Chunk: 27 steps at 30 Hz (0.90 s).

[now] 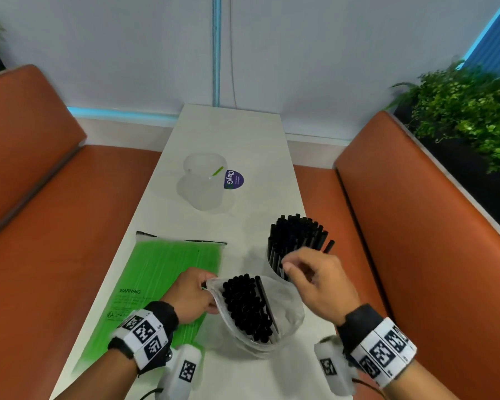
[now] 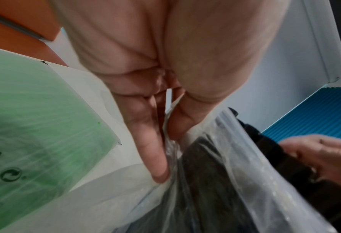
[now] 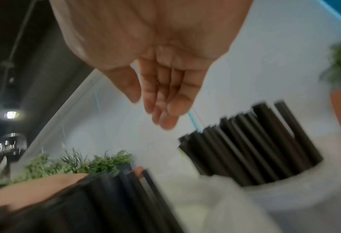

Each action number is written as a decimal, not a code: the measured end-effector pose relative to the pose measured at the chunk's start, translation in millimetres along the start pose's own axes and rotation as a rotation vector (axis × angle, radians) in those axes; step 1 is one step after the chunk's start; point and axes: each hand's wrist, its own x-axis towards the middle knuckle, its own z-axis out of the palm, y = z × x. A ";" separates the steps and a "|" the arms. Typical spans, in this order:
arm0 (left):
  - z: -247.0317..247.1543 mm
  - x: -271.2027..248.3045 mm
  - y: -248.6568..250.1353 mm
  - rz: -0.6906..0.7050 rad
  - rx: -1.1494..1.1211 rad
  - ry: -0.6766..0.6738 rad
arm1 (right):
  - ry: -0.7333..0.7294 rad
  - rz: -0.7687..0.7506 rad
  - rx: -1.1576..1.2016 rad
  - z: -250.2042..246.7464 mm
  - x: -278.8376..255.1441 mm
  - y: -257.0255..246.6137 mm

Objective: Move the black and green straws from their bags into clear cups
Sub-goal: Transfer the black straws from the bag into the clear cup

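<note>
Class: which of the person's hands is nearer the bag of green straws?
Left. The left hand hovers over the bag of green straws; the right hand is beyond the black-straw bag.

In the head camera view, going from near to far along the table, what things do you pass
Clear bag of black straws held open by the left hand → cup of black straws → far clear cup holding one green straw.

A café-style booth: orange padded benches (image 1: 416,226) flanked a narrow white table (image 1: 243,134) (potted greenery (image 1: 468,111) behind), dark ceiling lamps (image 3: 11,114) overhead.
</note>
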 end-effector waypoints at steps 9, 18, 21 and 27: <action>4.6 0.8 1.7 0.020 0.001 0.010 | -0.428 0.228 0.217 58.4 -18.9 8.8; -1.1 2.8 -1.7 0.003 -0.028 0.003 | -0.354 0.160 0.132 61.3 -22.4 17.2; 1.8 3.6 0.9 0.003 -0.016 0.005 | -0.375 0.152 0.131 64.8 -24.4 17.6; 3.6 1.8 2.6 0.003 -0.021 0.017 | -0.297 0.155 0.203 64.3 -22.6 15.0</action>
